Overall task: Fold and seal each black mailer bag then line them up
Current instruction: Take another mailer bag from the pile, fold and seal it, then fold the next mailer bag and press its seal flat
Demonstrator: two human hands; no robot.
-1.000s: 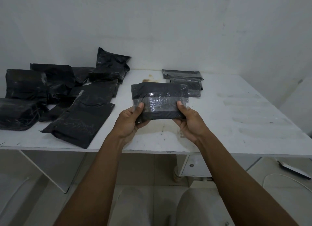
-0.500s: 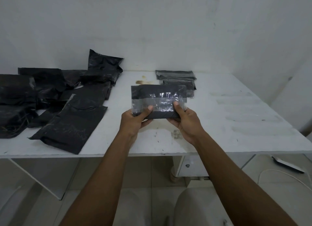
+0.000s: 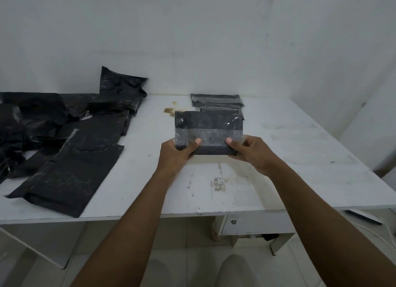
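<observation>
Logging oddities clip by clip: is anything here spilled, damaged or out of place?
A brown stain marks the table beside the sealed stack, like a dried spill. The unsealed mailers at left lie in an overlapping heap. The held bag looks intact.

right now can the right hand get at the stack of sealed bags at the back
Likely yes, once it lets go: the right hand grips the folded bag, and the stack lies just beyond it on bare table.

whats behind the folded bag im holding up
Behind the folded bag, held by the left hand and right hand, lie sealed bags on the white table; only their far edges show. The bag covers the rest, so their number cannot be told.
</observation>
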